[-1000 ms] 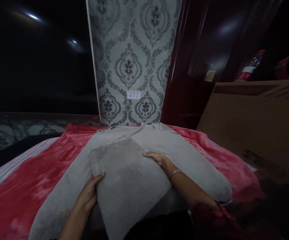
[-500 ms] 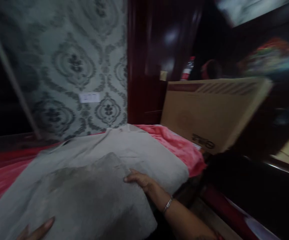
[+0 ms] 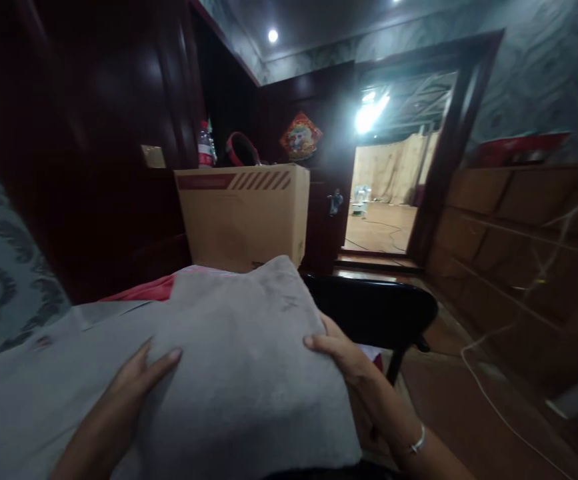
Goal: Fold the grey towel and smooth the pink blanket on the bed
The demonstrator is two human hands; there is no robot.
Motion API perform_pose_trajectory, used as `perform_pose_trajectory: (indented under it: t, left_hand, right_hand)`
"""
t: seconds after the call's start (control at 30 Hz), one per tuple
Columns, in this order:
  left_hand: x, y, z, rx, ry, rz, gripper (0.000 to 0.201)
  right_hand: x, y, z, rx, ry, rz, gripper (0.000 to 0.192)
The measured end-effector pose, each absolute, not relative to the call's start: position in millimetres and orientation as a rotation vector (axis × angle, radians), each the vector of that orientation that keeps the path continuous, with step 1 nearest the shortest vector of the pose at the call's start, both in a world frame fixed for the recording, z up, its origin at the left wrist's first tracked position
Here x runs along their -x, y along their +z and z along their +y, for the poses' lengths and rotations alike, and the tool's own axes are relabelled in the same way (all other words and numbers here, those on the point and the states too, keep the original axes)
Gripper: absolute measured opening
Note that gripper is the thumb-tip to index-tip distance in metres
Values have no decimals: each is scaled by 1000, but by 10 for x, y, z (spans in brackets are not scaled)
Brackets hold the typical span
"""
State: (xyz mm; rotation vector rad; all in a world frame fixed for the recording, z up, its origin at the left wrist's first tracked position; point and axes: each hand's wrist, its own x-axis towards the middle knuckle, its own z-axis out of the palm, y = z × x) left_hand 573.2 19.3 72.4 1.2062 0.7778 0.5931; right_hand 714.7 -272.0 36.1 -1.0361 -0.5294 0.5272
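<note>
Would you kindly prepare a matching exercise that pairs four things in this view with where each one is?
Things
1. Grey cloth
2. Bottle
3. Bracelet
4. Diamond-shaped decoration

Places
A. Around the right wrist
B. On the dark door
C. Between the left hand and right hand
D. Just above the cardboard box's top edge, as seen here

Pairs: 1-C, 2-D, 3-A, 4-B

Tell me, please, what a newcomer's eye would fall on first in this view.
Probably the bright light beyond the open doorway, right of the upper middle. Nearest, at lower center, is a large gray cloth, with the left hand and right hand at its sides. Behind it stands a cardboard box, and a red diamond-shaped decoration hangs on the dark door.
</note>
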Motion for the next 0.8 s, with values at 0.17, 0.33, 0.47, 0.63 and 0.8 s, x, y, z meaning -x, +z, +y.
perform_pose_trajectory:
  t: [0.17, 0.33, 0.47, 0.63, 0.8]
  left_hand:
    - [-7106, 1098, -644, -1421, 336, 204, 54]
    - [-8181, 1058, -1301, -1875, 391, 60, 65]
    - [-8535, 866, -1602, -2087, 467, 77, 48]
    - [-8537, 784, -1627, -2363, 505, 32, 36]
    - [-8391, 860, -1554, -2861, 647, -77, 45]
  right_hand:
    - [-7678, 655, -3641, 1349, 140, -377, 88]
    - [-8290, 626, -4370, 1642, -264, -312, 86]
    - [-8583, 252, -4641, 1866, -598, -153, 83]
    - [-8637, -31, -4700, 1951, -746, -192, 68]
    - [-8530, 115, -4704, 2173, -968, -241, 53]
